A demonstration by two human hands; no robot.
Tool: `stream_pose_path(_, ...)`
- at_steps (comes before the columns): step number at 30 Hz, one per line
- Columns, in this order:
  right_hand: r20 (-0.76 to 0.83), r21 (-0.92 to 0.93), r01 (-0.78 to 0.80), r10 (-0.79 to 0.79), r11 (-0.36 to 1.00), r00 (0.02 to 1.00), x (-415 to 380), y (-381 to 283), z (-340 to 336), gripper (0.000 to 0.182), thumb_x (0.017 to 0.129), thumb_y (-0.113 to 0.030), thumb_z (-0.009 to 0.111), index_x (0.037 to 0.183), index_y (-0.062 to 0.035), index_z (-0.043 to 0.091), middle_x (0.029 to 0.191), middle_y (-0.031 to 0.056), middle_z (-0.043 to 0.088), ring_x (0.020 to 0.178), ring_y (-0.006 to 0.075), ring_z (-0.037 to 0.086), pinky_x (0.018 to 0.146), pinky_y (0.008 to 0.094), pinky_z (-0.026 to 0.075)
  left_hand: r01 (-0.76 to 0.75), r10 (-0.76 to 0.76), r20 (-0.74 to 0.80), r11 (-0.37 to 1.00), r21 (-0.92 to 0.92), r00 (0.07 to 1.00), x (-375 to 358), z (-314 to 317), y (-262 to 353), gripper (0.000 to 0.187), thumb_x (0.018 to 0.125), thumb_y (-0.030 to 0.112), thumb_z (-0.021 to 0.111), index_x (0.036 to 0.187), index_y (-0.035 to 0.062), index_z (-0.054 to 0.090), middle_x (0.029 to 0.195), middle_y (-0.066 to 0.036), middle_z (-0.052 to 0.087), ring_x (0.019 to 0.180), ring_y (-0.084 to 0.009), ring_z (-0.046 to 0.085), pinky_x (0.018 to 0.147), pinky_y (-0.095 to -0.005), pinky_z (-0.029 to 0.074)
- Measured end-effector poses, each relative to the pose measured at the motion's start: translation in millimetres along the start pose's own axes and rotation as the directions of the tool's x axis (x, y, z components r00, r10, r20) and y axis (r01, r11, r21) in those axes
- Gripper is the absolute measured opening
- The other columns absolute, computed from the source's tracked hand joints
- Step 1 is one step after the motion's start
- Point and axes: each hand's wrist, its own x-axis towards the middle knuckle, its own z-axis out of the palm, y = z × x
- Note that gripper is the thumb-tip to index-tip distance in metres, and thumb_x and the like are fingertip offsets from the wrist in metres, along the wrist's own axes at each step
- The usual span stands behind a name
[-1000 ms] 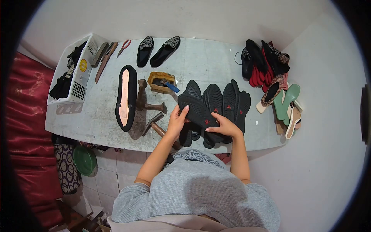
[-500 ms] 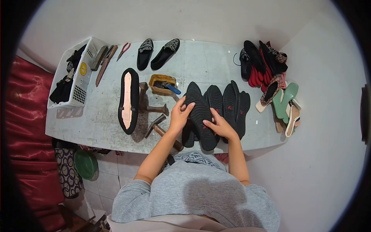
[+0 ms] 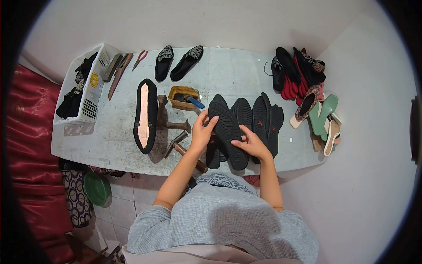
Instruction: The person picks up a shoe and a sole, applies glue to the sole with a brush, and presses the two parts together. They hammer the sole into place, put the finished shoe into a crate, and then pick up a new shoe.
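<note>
A black ridged shoe sole (image 3: 226,127) is held at a slant between my two hands above the near edge of the table. My left hand (image 3: 202,134) grips its left side near the upper end, thumb on the ridged face. On the lower right side, my right hand (image 3: 252,143) is closed on it with the thumb at the edge. More black soles (image 3: 260,116) lie beside and under it, some with red marks. To the left, a black shoe (image 3: 151,116) rests bottom up on a metal shoe stand (image 3: 176,125), a pale strip along its underside.
Near my left forearm lies a hammer (image 3: 179,144). Beyond it stands a yellowish tub (image 3: 176,103) with a blue-handled brush. Two finished-looking loafers (image 3: 163,70), pliers (image 3: 140,60), knives (image 3: 118,79) and a white basket (image 3: 91,94) are farther off. Green soles (image 3: 327,108) and shoe parts are piled right.
The held sole has turned slightly in my hands. Its red mark near my right thumb no longer shows, while one on a sole beneath has become visible beside my left hand.
</note>
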Motion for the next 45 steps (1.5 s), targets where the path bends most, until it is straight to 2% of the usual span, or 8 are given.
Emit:
stream_pose_path(3,0.166,-0.313,0.122,-0.072,0.942,0.983,-2.4,-6.6,-3.9,0.062,0.074,-0.022,0.076,0.123,0.0019,0.045,0.111,0.0083,0.058,0.100,0.0127,0.054,0.089,0.0268,0.043,0.010,-0.011,-0.030,1.000,-0.011,0.999,0.1,-0.5,6.5,0.029,0.088,0.016,0.060,0.114,0.0056,0.052,0.094,-0.004,0.062,0.078,-0.0084,0.059,0.061,-0.0220,0.051)
stream_pose_path(11,0.257,-0.107,0.072,-0.043,0.992,0.966,-6.5,-6.2,-14.2,0.057,0.073,-0.021,0.076,0.118,0.0008,0.049,0.107,0.0080,0.060,0.096,0.0118,0.055,0.083,0.0262,0.044,-0.030,0.026,-0.046,0.997,-0.078,0.999,1.0,-1.8,-1.7,0.027,0.088,0.015,0.060,0.112,0.0070,0.052,0.092,-0.005,0.061,0.080,-0.0095,0.059,0.066,-0.0234,0.051)
stream_pose_path(14,0.226,-0.307,0.036,0.036,0.951,0.973,-7.2,-9.6,-20.2,0.055,0.073,-0.017,0.076,0.119,0.0002,0.049,0.103,0.0055,0.060,0.093,0.0084,0.055,0.078,0.0237,0.045,0.006,-0.016,-0.081,0.993,-0.117,0.997,0.4,-4.8,-0.3,0.026,0.087,0.013,0.060,0.111,0.0077,0.050,0.094,-0.005,0.062,0.081,-0.0098,0.059,0.065,-0.0237,0.051)
stream_pose_path(19,-0.004,0.011,-0.020,0.020,1.000,1.000,-4.6,3.7,-29.8,0.044,0.074,-0.005,0.074,0.111,-0.0030,0.050,0.100,0.0027,0.057,0.092,0.0099,0.054,0.078,0.0229,0.045,0.013,-0.038,-0.152,0.987,-0.162,0.988,-0.1,-14.5,-2.8,0.028,0.086,0.009,0.060,0.110,0.0093,0.044,0.098,-0.007,0.062,0.082,-0.0103,0.060,0.065,-0.0234,0.050)
stream_pose_path(25,0.020,-0.075,0.077,-0.076,0.994,0.997,-0.4,11.7,-32.9,0.041,0.075,-0.002,0.072,0.109,-0.0050,0.050,0.101,0.0014,0.057,0.095,0.0096,0.054,0.081,0.0234,0.044,0.009,-0.028,-0.127,0.988,-0.154,0.992,-8.9,-16.0,-5.4,0.032,0.087,0.007,0.059,0.113,0.0104,0.041,0.098,-0.007,0.063,0.085,-0.0116,0.060,0.072,-0.0254,0.049)
stream_pose_path(31,0.070,-0.121,0.174,-0.166,0.977,0.984,-0.2,-3.2,-2.5,0.041,0.076,-0.005,0.071,0.112,-0.0045,0.051,0.102,0.0026,0.059,0.095,0.0095,0.054,0.084,0.0244,0.043,-0.048,0.008,-0.110,0.932,-0.360,0.994,-20.6,-2.9,0.1,0.055,0.088,0.009,0.057,0.129,0.0156,0.021,0.129,-0.012,0.042,0.111,-0.0172,0.047,0.090,-0.0313,0.043)
stream_pose_path(39,0.018,-0.530,0.491,-0.570,0.691,0.821,2.0,-40.7,61.0,0.037,0.076,-0.008,0.065,0.113,-0.0108,0.060,0.079,0.0096,0.056,0.071,0.0264,0.057,0.063,0.0328,0.046,-0.015,-0.007,-0.058,0.926,-0.377,0.998,-22.1,-21.4,14.1,0.079,0.095,0.026,0.046,0.142,0.0324,-0.017,0.149,-0.006,0.008,0.134,-0.0260,0.023,0.101,-0.0485,0.029)
stream_pose_path(45,0.134,-0.681,0.539,-0.639,0.496,0.757,8.2,-72.6,107.8,0.043,0.072,-0.009,0.066,0.114,-0.0143,0.060,0.076,0.0083,0.052,0.071,0.0250,0.055,0.063,0.0343,0.046,-0.036,0.045,0.009,0.894,-0.446,0.999,-24.4,-60.1,38.5,0.065,0.093,0.050,0.035,0.145,0.0260,0.003,0.151,-0.006,0.008,0.137,-0.0289,0.017,0.103,-0.0547,0.026)
